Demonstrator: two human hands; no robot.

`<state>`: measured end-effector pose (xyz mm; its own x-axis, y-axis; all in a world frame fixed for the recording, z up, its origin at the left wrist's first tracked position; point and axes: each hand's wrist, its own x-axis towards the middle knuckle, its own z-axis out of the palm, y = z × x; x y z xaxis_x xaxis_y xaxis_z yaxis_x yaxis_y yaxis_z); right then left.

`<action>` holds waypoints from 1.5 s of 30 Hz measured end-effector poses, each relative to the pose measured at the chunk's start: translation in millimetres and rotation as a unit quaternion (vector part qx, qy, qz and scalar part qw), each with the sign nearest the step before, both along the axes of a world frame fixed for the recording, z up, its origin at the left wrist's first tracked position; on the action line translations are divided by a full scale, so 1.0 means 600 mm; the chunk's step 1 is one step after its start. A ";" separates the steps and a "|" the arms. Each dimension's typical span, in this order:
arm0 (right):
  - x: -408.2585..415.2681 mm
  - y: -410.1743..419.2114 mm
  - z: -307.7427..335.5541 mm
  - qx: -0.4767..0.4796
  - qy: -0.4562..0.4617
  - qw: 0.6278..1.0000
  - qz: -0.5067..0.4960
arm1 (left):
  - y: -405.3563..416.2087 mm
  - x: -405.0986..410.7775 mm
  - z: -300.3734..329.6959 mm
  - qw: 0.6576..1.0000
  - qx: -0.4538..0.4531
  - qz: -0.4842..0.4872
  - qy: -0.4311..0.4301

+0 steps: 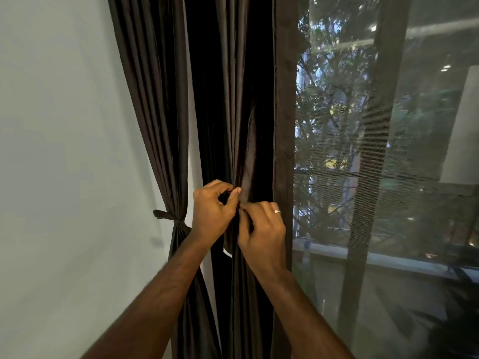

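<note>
The fingers (234, 194) of my left hand (211, 211) are curled tight around a gather of the dark curtain (233, 99), with the thumb pressed flat on the fold. Touching them at four o'clock, my right hand (261, 234) pinches the same fold between thumb and forefinger, its other fingers loosely bent, a ring (277, 211) on one. I cannot tell whether a strip of tie cloth sits inside the left grip, since everything there is the same dark colour. The curtain hangs from twelve o'clock down through both hands to six, bunched only where I hold it. At nine o'clock a second curtain (155, 99) is cinched by a knotted tie (168, 216) against the white wall (64, 151). At three o'clock a mesh screen (388, 151) covers the window, with trees beyond. The risk, as I judge it, is that the fabric looks slick: if either pinch loosens, the pleats will slide out and the gather will fall open. A hard downward tug could also strain the hanging at the top, which is out of view. Nothing here serves as a container.
</note>
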<state>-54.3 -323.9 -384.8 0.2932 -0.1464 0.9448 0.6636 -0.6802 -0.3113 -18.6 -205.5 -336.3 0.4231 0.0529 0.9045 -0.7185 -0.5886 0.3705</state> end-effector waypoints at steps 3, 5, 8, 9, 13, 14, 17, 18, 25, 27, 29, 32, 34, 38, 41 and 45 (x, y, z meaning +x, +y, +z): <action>-0.005 -0.010 0.009 0.049 -0.003 0.998 -0.032 | 0.006 0.011 0.000 1.000 0.005 -0.009 -0.002; -0.002 -0.015 0.015 0.086 0.018 0.994 -0.060 | 0.011 0.016 0.001 1.000 0.008 -0.017 -0.004; 0.013 -0.023 0.018 0.117 0.040 0.989 -0.081 | 0.019 0.027 0.000 0.999 0.001 -0.032 -0.002; 0.017 -0.024 0.019 0.125 0.047 0.987 -0.086 | 0.022 0.031 0.000 0.999 -0.002 -0.036 -0.002; 0.028 -0.024 0.019 0.143 0.043 0.983 -0.107 | 0.031 0.049 0.001 0.999 0.005 -0.047 -0.004; 0.029 -0.029 0.017 0.147 0.042 0.981 -0.116 | 0.034 0.052 0.000 0.999 0.005 -0.049 -0.002; 0.035 -0.067 0.015 0.193 0.050 0.966 -0.164 | 0.049 0.071 0.003 0.999 0.004 -0.044 0.001; 0.036 -0.083 0.017 0.204 0.054 0.961 -0.180 | 0.054 0.078 0.005 0.999 0.006 -0.043 -0.001; 0.042 -0.123 0.019 0.021 0.032 0.980 -0.193 | 0.052 0.104 0.013 0.998 0.030 -0.064 0.007; 0.037 -0.142 0.023 0.009 0.043 0.980 -0.195 | 0.054 0.106 0.012 0.998 0.027 -0.063 0.002; 0.035 -0.159 0.029 0.072 0.050 0.975 -0.206 | 0.056 0.112 0.013 0.998 0.015 -0.056 -0.002; 0.036 -0.133 0.017 0.063 0.045 0.975 -0.208 | 0.041 0.109 0.010 0.998 0.009 -0.065 0.005; 0.039 -0.089 0.001 0.004 0.045 0.982 -0.184 | 0.021 0.098 0.008 0.997 0.013 -0.080 0.004; 0.050 -0.042 0.002 0.005 0.050 0.988 -0.148 | -0.003 0.083 0.006 0.996 0.003 -0.092 0.000; 0.060 -0.023 0.001 0.006 0.054 0.991 -0.122 | -0.006 0.078 0.004 0.993 -0.019 -0.114 0.009; 0.069 0.004 0.001 -0.002 0.053 0.994 -0.098 | -0.004 0.071 0.004 0.991 -0.034 -0.128 0.015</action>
<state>-12.9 -321.4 -384.2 0.3571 -0.2071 0.9108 0.4812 -0.7950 -0.3694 23.8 -208.2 -334.1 0.4579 0.0013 0.8890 -0.8286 -0.3616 0.4273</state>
